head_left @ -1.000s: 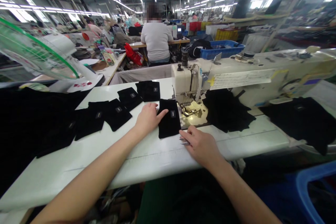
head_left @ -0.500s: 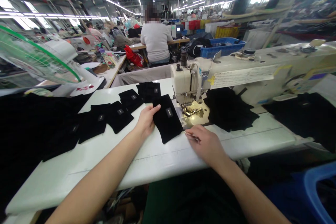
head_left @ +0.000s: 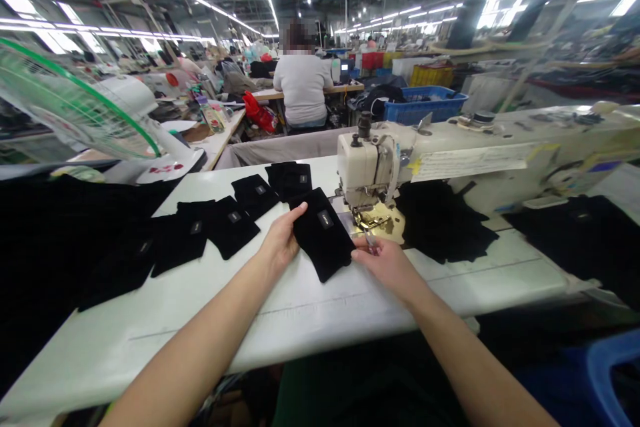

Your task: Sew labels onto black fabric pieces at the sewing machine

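A black fabric piece (head_left: 323,240) with a small dark label (head_left: 325,219) is held just above the white table, left of the sewing machine's needle area. My left hand (head_left: 281,237) is closed on its left edge, thumb on top. At the lower right corner, my right hand (head_left: 387,265) pinches the fabric between thumb and finger. A small metal tool, apparently thread snips (head_left: 370,239), also sits in my right hand, its tip toward the machine's presser foot (head_left: 373,219). Several similar labelled black pieces (head_left: 233,227) lie overlapping in a row to the left.
The sewing machine (head_left: 367,160) stands behind my right hand. Dark fabric piles (head_left: 443,227) rest under its arm and at the far right (head_left: 575,230). A green-rimmed fan (head_left: 75,100) is at the left. A person in a white top (head_left: 303,87) sits ahead with their back turned.
My right hand has come up to the fabric corner and turned, so the metal tool now points toward the presser foot. The view has shifted slightly; my left hand keeps its hold.
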{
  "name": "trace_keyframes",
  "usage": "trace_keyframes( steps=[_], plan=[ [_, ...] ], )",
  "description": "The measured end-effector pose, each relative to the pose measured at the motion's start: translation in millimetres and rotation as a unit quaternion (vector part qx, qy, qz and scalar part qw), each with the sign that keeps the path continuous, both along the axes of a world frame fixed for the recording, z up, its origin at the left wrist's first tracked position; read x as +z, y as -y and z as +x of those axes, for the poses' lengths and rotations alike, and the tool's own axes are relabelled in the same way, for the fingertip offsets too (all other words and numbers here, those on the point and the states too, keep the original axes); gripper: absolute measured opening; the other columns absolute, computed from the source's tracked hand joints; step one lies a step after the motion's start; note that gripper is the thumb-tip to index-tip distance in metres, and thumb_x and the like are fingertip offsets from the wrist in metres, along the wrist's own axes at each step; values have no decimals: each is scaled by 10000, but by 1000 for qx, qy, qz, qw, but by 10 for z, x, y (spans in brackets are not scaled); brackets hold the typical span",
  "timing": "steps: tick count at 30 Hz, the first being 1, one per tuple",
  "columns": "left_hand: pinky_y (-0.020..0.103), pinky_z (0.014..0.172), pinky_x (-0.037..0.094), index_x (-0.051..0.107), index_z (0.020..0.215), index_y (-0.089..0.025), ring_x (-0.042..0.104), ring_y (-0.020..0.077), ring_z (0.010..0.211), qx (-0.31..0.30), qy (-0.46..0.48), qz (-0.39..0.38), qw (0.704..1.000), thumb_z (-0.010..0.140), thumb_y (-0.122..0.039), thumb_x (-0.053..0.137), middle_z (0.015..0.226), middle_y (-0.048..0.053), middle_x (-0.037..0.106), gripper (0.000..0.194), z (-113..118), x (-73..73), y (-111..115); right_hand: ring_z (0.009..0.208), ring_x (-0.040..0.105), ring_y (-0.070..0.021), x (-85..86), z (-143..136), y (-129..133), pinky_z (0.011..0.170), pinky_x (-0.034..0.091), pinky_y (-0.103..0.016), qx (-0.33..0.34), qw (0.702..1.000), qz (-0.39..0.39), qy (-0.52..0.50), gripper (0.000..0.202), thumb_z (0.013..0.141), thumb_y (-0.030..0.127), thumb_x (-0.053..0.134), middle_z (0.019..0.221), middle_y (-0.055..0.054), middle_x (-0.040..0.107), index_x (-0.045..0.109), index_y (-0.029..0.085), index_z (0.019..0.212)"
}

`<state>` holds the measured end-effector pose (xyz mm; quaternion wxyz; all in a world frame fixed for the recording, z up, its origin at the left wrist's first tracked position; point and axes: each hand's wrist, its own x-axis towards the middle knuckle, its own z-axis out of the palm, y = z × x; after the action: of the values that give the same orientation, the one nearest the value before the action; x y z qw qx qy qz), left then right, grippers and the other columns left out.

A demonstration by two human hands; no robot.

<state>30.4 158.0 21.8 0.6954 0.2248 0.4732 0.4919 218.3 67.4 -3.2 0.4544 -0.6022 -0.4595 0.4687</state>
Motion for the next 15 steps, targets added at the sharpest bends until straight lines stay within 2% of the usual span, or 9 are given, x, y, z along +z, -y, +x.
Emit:
trace_keyframes(
  steps=[6,11,15],
  plan=[
    [297,659,635,690,992,-99,741,205,663,29,3,32,999,842,-96,688,850,110,770,150,-13,0,5,622,604,-170,54,34,62,559,441,-277,-1,999,-39,-13,340,671,332,716,678,8,666,752,162,962],
    [274,662,631,696,903,-115,729,182,663,62,2,73,995,817,-70,695,811,81,764,97,-11,24,32,571,549,-156,58,21,65,510,376,-261,-6,999,-43,-7,296,653,339,724,624,24,620,743,172,897],
    [296,681,634,707,894,-125,720,188,654,49,6,93,994,799,-102,725,779,71,754,99,-15,63,51,561,538,-149,62,2,74,486,350,-252,-9,999,-37,-2,319,662,344,723,674,8,650,737,172,930]
  ],
)
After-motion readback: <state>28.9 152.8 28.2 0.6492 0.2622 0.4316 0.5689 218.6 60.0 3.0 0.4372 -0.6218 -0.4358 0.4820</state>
